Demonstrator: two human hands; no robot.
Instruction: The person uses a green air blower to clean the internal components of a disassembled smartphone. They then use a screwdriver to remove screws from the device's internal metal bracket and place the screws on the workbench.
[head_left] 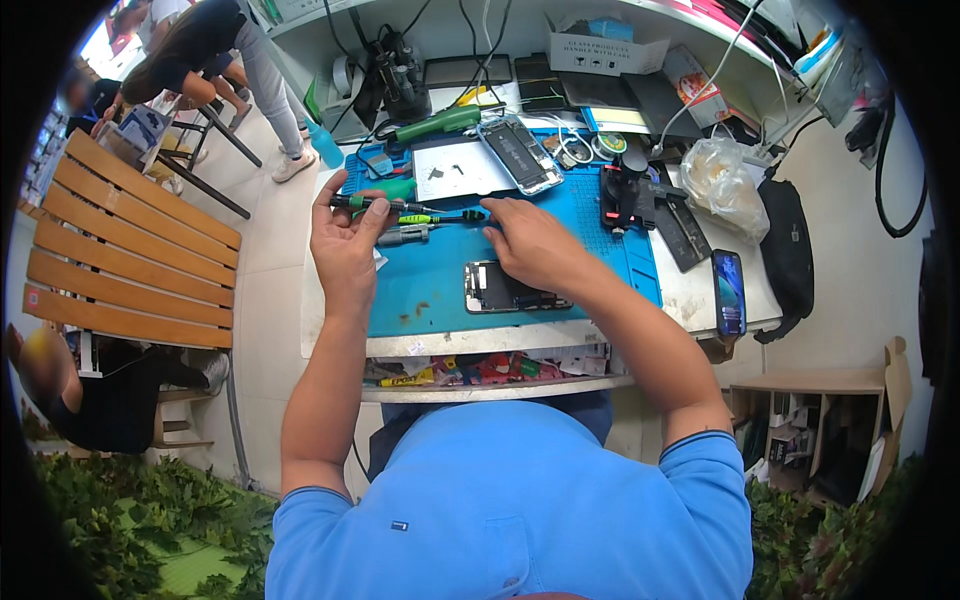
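My left hand point(345, 240) is raised over the left side of the blue work mat point(430, 265), its fingers closed around a dark-handled screwdriver point(362, 203). The screwdriver's shaft points right. Below it lie a bright green tool with a black end point(440, 217) and a grey cylindrical tool point(403, 235). My right hand point(540, 245) has its thumb and fingers apart beside that black end. Under my right hand and wrist lies a phone screen assembly point(490, 290), partly hidden. An opened phone point(522, 155) with a dark battery rests tilted beyond, on the edge of a white sheet point(455, 172).
A black clamp-like fixture point(626, 195) stands on the mat's right. Farther right are a plastic bag point(722, 180), a smartphone with its screen lit point(729, 290) and a black pouch point(788, 250). A cluttered drawer point(490, 370) stands open below the tabletop. A wooden bench point(130, 250) and people are at the left.
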